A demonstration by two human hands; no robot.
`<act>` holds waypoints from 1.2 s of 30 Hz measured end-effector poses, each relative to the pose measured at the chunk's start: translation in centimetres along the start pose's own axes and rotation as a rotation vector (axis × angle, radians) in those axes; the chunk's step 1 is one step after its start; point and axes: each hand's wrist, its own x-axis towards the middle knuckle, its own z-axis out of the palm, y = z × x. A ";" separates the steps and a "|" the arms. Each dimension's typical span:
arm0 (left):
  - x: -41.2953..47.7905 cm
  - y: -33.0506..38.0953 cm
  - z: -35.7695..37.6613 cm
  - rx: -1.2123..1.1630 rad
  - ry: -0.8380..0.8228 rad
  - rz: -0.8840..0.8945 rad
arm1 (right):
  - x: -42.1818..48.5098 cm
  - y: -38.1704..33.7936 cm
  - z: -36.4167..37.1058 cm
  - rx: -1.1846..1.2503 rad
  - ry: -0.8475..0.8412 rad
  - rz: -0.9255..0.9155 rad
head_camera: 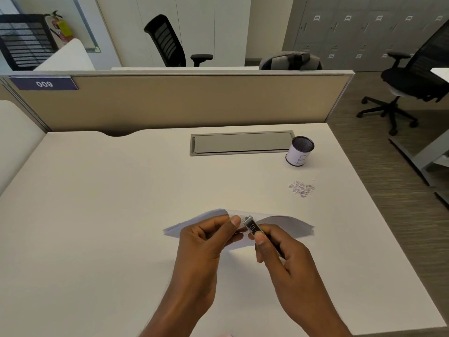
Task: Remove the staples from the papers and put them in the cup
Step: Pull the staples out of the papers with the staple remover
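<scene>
A small stack of white papers (286, 226) is lifted off the desk in front of me, bent along its top edge. My left hand (206, 242) pinches the papers near their upper middle, thumb on top. My right hand (279, 254) grips a small metal stapler (251, 226) marked "10", its tip pressed against the papers beside my left thumb. The staple itself is too small to make out. A mesh cup (300, 152) wrapped in white paper stands at the back right of the desk. A little heap of small pale bits (302, 188) lies on the desk in front of the cup.
The white desk (109, 215) ends at a beige partition behind. A grey cable hatch (240, 143) is set into the desk left of the cup. The desk's right edge drops to carpet, where a black office chair (410, 79) stands.
</scene>
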 end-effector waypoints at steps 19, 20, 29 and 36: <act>-1.5 -0.4 1.2 0.104 0.070 0.208 | -0.6 -0.2 0.1 0.251 -0.062 0.163; -1.6 -0.4 1.2 0.115 0.079 0.207 | -0.6 -0.2 0.2 0.260 -0.062 0.172; -0.8 -1.1 0.5 0.228 0.043 0.246 | -0.1 0.1 -0.2 0.597 -0.152 0.389; -0.8 -0.8 0.3 0.192 -0.028 0.261 | 0.2 0.5 -0.4 1.149 -0.256 0.577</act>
